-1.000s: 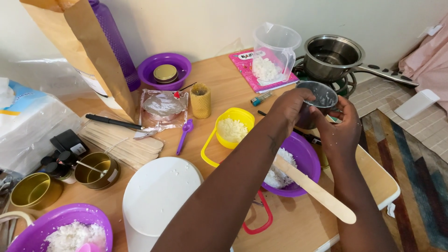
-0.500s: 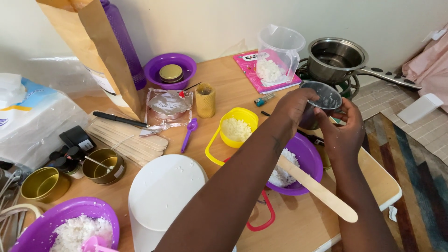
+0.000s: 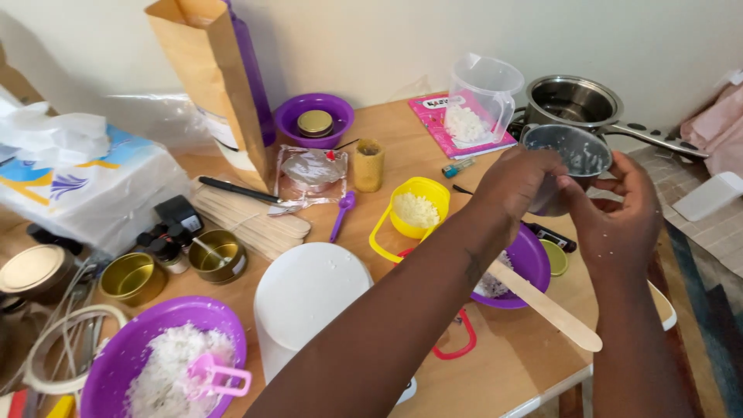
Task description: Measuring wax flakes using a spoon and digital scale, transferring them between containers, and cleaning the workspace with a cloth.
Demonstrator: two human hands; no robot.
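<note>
Both my hands hold a small metal pitcher with white flakes stuck inside, raised above the table's right side. My left hand grips its near wall. On the other side, my right hand cups the pitcher. Below them sits a purple bowl with white flakes, and a flat wooden stirring stick rests across it. To the left stands a yellow cup of white flakes.
A steel pot on a burner and a clear measuring jug stand behind. A brown paper bag, gold tins, a white tub lid and a purple bowl of flakes fill the left. The table edge is at bottom right.
My hands with the pitcher stay in much the same place; the right hand has shifted lower around it. The view has panned slightly.
</note>
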